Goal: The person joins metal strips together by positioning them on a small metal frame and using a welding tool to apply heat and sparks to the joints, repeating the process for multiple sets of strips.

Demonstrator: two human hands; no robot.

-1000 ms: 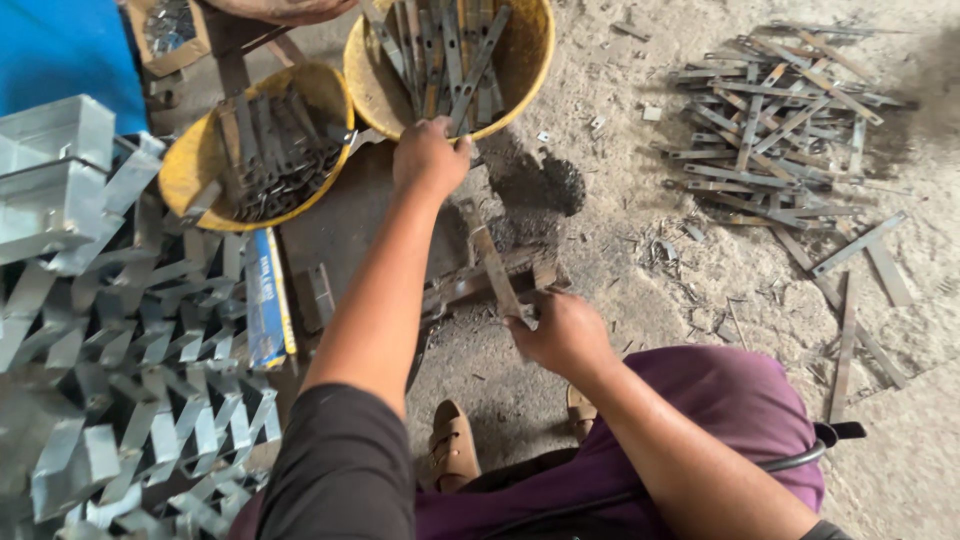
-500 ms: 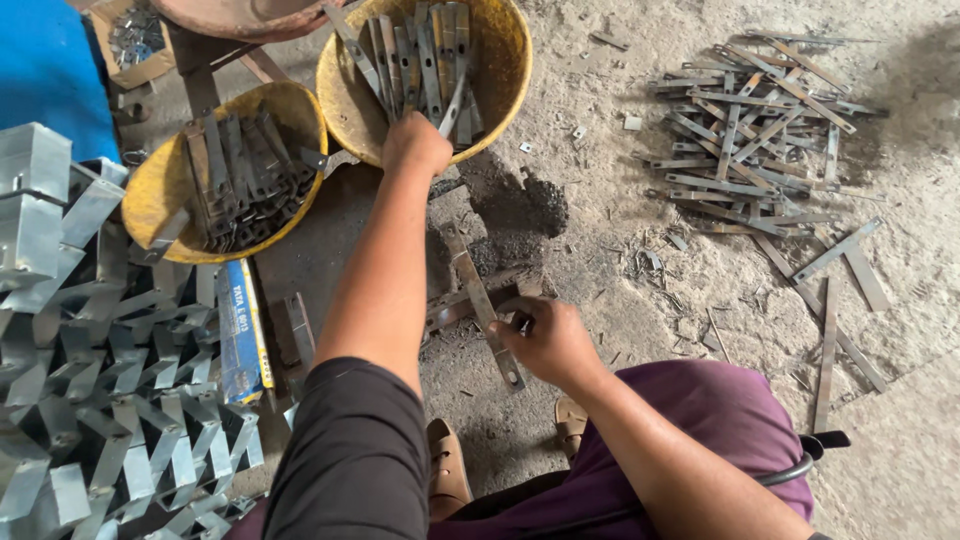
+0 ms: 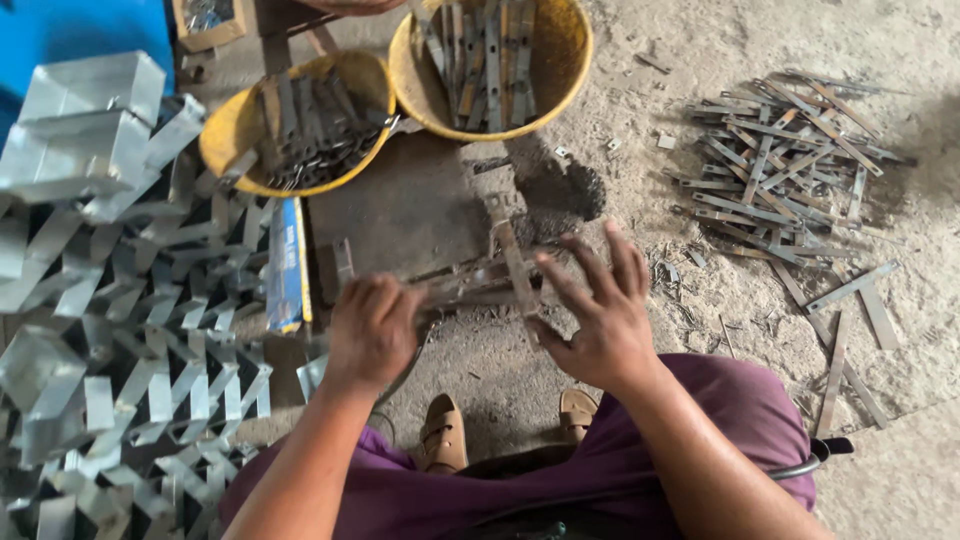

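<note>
My left hand point(image 3: 372, 330) is closed around the end of a flat metal strip point(image 3: 465, 288) that lies across the low work plate point(image 3: 400, 215). My right hand point(image 3: 590, 305) hovers with fingers spread over a crossing upright strip point(image 3: 510, 250), its thumb touching the joint. Two yellow tubs stand beyond: the left tub point(image 3: 235, 125) holds dark strips, the right tub point(image 3: 570, 60) holds longer grey strips.
A heap of folded shiny metal pieces point(image 3: 110, 300) fills the left side. A loose pile of flat strips point(image 3: 780, 170) lies on the sandy floor at the right. My purple-clad lap and brown sandals point(image 3: 445, 435) are at the bottom. A blue surface point(image 3: 70, 30) is top left.
My left hand has pulled back from the right yellow tub and now grips a strip on the plate. My right hand has opened its fingers over the crossed strips.
</note>
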